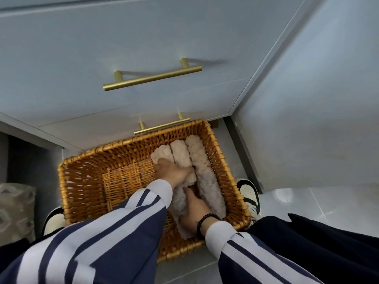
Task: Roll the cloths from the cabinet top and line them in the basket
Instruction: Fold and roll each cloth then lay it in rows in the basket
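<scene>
- Down on the tiled floor (328, 203) sits the wicker basket (82, 181), pushed up against the pale blue cabinet (143, 48) with its brass handles (152, 77).
- Three rolled cloths lie side by side along the basket's right half, running from the near wall to the far wall.
- The right-hand roll (207, 177) lies just beside the basket's right wall, and no hand is on it.
- The middle roll (180, 154) is tucked between its two neighbours, touching both.
- The left roll (162, 153) is the one both hands are on.
- Left hand (176, 171) reaches deep into the basket, fingers stretched out fairly straight, pressing flat across the far parts of the left and middle rolls.
- Right hand (194, 210) rests on the near end of the left roll, fingers lying along the fluffy fabric; whether they curl round it, I cannot tell, as the fingertips sink into the pile.
- A dark bead bracelet (205, 221) circles the right wrist.
- Both sleeves are navy with white stripes and white cuffs.
- The basket's left half shows bare woven bottom.
- A white-and-black shoe (249, 193) peeks out beside the basket's right wall, another (52, 222) at its left near corner.
</scene>
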